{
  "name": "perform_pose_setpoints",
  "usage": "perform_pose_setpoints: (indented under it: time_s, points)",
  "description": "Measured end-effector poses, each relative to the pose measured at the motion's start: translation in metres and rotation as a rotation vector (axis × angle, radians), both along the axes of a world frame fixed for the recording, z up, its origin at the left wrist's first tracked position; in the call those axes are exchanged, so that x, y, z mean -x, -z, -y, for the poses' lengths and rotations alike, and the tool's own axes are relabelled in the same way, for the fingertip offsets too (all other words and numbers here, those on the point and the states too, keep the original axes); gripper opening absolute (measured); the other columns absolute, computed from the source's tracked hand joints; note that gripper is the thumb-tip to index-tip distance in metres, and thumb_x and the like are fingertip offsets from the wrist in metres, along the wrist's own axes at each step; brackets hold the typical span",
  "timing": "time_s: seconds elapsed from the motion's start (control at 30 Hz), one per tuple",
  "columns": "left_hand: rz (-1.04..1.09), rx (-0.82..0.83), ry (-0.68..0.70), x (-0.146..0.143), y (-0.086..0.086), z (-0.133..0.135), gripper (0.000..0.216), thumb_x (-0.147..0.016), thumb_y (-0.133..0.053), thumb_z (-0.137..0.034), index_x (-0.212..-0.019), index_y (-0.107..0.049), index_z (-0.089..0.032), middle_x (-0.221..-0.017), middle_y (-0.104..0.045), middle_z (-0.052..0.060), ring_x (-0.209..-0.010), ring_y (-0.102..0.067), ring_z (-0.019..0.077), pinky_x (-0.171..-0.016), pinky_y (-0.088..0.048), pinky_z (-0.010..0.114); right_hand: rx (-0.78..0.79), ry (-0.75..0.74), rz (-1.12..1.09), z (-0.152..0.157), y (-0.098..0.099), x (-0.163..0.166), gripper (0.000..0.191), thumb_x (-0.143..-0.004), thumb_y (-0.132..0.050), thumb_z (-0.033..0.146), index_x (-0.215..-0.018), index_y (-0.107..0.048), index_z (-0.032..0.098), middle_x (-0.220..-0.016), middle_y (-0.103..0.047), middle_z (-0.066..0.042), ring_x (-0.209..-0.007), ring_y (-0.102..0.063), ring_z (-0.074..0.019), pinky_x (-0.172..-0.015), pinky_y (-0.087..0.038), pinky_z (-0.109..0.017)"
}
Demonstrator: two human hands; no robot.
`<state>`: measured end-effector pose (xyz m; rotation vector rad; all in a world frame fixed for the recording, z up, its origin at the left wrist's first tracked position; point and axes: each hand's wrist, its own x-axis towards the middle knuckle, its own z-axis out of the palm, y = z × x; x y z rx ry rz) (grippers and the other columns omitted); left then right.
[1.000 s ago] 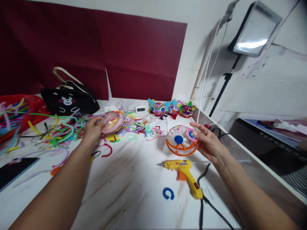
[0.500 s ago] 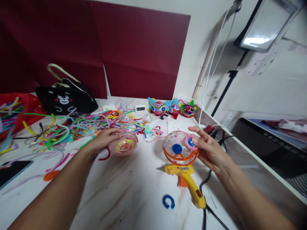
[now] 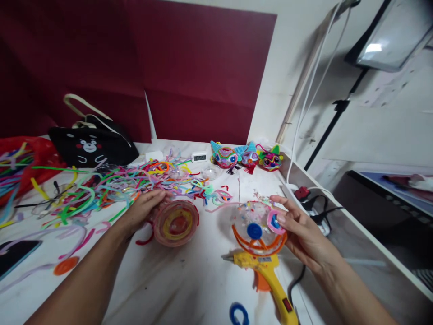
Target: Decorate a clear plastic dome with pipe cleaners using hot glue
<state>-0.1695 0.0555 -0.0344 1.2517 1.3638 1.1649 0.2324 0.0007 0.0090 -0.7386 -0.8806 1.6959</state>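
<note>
My left hand (image 3: 146, 210) grips a round clear plastic half-ball (image 3: 176, 232) by its left rim. Pink, yellow and red pipe-cleaner rings line it, and its round side faces me. A red pipe-cleaner end sticks out under the fingers. My right hand (image 3: 297, 228) is closed on the right side of a clear plastic half-ball (image 3: 242, 222) with a blue coiled disc, orange pipe-cleaner curves and colored specks. A pink ring with a blue centre sits by the thumb. Just below lies a yellow hot glue gun (image 3: 259, 262), its nozzle pointing left.
A heap of colorful pipe cleaners (image 3: 111, 189) covers the left of the table. Several decorated animal heads (image 3: 226, 155) stand at the back near a small digital clock (image 3: 199, 157). A blue coil (image 3: 238, 312) lies in front. A power strip (image 3: 316, 212) with cords lies right.
The ringed half-ball in my left hand has tipped so its face shows more fully. Both half-balls sit slightly lower in view, and the camera has shifted a little.
</note>
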Motion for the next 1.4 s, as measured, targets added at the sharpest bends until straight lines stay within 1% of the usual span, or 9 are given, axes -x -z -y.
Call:
perform_pose_setpoints:
  time_s: [0.1,0.3,0.5,0.73,0.9,1.07,1.13,1.27,1.4]
  points:
    - [0.03,-0.16,-0.212,0.001,0.001,-0.004,0.035,-0.073,-0.069,-0.046,-0.091,-0.067,-0.016,-0.071,-0.067,0.001,-0.041,-0.048,0.0068,-0.036,-0.03,0.017,0.013,0.014,0.005,0.0,0.0,-0.001,0.049,-0.066,-0.085,0.018,-0.109,-0.062,0.024,-0.081,-0.072,0.0,-0.068,-0.069,-0.0109,-0.067,-0.056,-0.021]
    - [-0.025,-0.409,-0.555,0.007,0.001,-0.006,0.024,-0.074,-0.064,-0.027,-0.096,-0.063,-0.016,-0.063,-0.062,-0.003,-0.043,-0.049,0.0079,-0.039,-0.038,0.018,0.026,0.039,0.026,-0.003,0.001,-0.004,0.051,-0.065,-0.086,0.02,-0.11,-0.062,0.025,-0.084,-0.071,0.0,-0.07,-0.069,-0.0114,-0.068,-0.057,-0.022]
    - [0.021,-0.529,-0.692,0.015,-0.011,-0.005,0.022,-0.077,-0.055,-0.011,-0.098,-0.057,-0.014,-0.065,-0.061,-0.004,-0.044,-0.051,0.0074,-0.041,-0.042,0.019,0.02,0.043,0.021,-0.001,-0.001,-0.003,0.051,-0.063,-0.087,0.018,-0.107,-0.063,0.024,-0.075,-0.069,0.003,-0.063,-0.067,-0.0095,-0.065,-0.057,-0.02]
    - [0.014,-0.598,-0.774,0.022,-0.043,-0.002,0.023,-0.078,-0.049,-0.009,-0.101,-0.053,-0.013,-0.064,-0.059,-0.004,-0.043,-0.05,0.0066,-0.039,-0.037,0.017,0.022,0.022,0.062,0.003,0.002,0.004,0.054,-0.063,-0.087,0.018,-0.109,-0.061,0.024,-0.079,-0.072,0.001,-0.066,-0.069,-0.0116,-0.065,-0.058,-0.021]
    - [-0.151,-0.498,-0.561,0.03,-0.06,-0.002,0.024,-0.075,-0.055,-0.013,-0.098,-0.058,-0.013,-0.065,-0.061,-0.003,-0.048,-0.052,0.0079,-0.042,-0.037,0.018,0.019,0.02,0.083,0.003,0.004,0.01,0.052,-0.06,-0.087,0.018,-0.106,-0.062,0.023,-0.075,-0.071,0.001,-0.063,-0.068,-0.012,-0.062,-0.058,-0.021]
    - [-0.605,-0.272,0.042,0.024,-0.052,0.0,0.039,-0.076,-0.065,-0.043,-0.102,-0.067,-0.014,-0.097,-0.07,0.008,-0.082,-0.063,0.0193,-0.066,-0.049,0.027,-0.007,0.032,0.122,0.005,0.006,0.011,0.05,-0.063,-0.085,0.019,-0.107,-0.061,0.025,-0.076,-0.072,0.002,-0.064,-0.069,-0.0127,-0.062,-0.058,-0.022]
    - [-0.769,-0.196,0.177,0.016,-0.045,0.001,0.047,-0.079,-0.059,-0.054,-0.107,-0.068,-0.016,-0.099,-0.071,0.006,-0.085,-0.063,0.0205,-0.071,-0.048,0.028,-0.012,0.025,0.133,0.006,0.006,0.012,0.051,-0.063,-0.085,0.02,-0.108,-0.06,0.026,-0.077,-0.072,0.002,-0.065,-0.07,-0.0129,-0.063,-0.058,-0.022]
    - [-0.874,-0.194,0.243,0.004,-0.039,0.003,0.043,-0.077,-0.06,-0.059,-0.085,-0.072,-0.019,-0.071,-0.07,-0.001,-0.067,-0.062,0.0169,-0.064,-0.046,0.024,-0.017,0.017,0.139,0.006,0.005,0.012,0.052,-0.063,-0.085,0.02,-0.108,-0.06,0.026,-0.076,-0.072,0.002,-0.066,-0.07,-0.0123,-0.064,-0.057,-0.021]
    - [-0.782,-0.349,-0.022,0.021,-0.039,0.004,0.035,-0.061,-0.076,-0.051,-0.07,-0.07,-0.018,-0.061,-0.069,-0.004,-0.057,-0.06,0.0147,-0.056,-0.046,0.021,-0.014,0.011,0.144,0.005,0.004,0.01,0.051,-0.064,-0.085,0.02,-0.108,-0.06,0.026,-0.079,-0.074,0.001,-0.066,-0.07,-0.0133,-0.064,-0.057,-0.022]
